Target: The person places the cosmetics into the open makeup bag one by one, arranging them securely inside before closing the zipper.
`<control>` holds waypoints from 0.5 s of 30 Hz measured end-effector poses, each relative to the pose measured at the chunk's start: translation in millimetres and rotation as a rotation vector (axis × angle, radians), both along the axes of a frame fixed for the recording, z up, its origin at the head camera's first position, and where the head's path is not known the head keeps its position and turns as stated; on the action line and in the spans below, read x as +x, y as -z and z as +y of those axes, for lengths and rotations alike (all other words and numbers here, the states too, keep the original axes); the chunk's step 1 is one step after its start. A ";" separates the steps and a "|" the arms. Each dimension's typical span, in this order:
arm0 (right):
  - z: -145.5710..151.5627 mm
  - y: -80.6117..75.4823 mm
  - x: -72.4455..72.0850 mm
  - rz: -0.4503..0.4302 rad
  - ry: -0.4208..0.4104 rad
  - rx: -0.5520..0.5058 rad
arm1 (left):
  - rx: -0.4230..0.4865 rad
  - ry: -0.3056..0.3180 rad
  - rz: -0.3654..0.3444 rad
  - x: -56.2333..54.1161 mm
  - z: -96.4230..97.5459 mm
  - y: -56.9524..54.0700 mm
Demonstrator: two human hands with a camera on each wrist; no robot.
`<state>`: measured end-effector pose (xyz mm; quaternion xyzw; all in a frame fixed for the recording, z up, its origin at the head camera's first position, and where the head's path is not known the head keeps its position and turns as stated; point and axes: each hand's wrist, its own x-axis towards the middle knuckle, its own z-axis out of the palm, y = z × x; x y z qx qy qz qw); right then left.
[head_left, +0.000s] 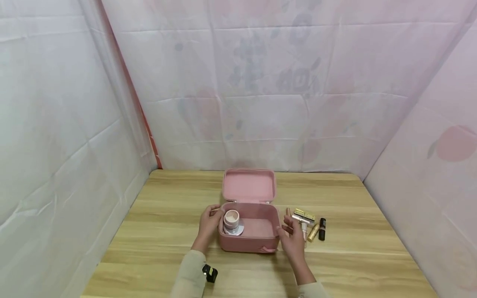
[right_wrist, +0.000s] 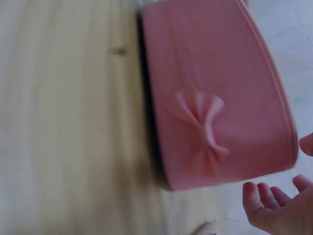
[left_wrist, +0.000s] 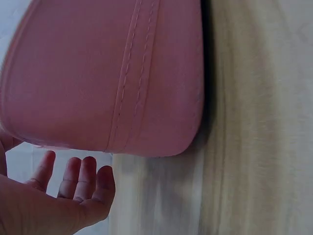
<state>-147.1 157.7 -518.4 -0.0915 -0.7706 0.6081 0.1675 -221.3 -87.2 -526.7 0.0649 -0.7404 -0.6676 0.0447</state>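
A pink cosmetic case [head_left: 249,244] stands on the table with its lid [head_left: 249,185] raised at the back. Inside, at the left end, a small jar [head_left: 232,218] sits over a whitish rounded item [head_left: 234,231]. My left hand [head_left: 210,223] is at the case's left side, its thumb by the rim and its fingers loosely extended. At the right side is my right hand [head_left: 293,240], thumb close to the rim, fingers relaxed and spread. A pink bow [right_wrist: 203,129] decorates the front of the case in the right wrist view.
Right of the case lie several cosmetics: a gold-yellow box [head_left: 304,214], a gold tube [head_left: 314,232], a black tube [head_left: 322,229] and a whitish tube [head_left: 304,231], partly behind my right hand. A small black device [head_left: 210,273] is at my left sleeve. Cloth walls [head_left: 261,124] surround the wooden table [head_left: 164,231].
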 end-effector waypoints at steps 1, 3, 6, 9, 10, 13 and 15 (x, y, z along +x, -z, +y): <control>-1.8 3.6 2.2 -0.002 0.008 -0.003 | 0.008 -0.002 0.003 -2.1 0.8 0.6; -4.7 9.9 6.6 0.000 0.012 -0.009 | 0.011 0.000 0.008 -4.0 2.8 2.2; -8.5 15.3 10.9 0.032 0.020 -0.049 | 0.003 -0.002 0.011 -4.1 5.4 4.0; -12.9 8.8 15.6 0.076 0.019 -0.089 | -0.040 -0.012 0.038 -2.7 7.0 3.9; -14.7 5.3 16.9 0.087 0.020 -0.097 | -0.043 -0.016 0.043 -2.7 6.8 3.7; -19.5 -5.5 22.3 0.099 0.032 -0.100 | -0.013 0.002 0.052 -2.0 5.2 2.9; -21.4 -8.7 25.2 0.102 0.051 -0.084 | 0.053 0.032 0.036 -1.4 2.9 2.1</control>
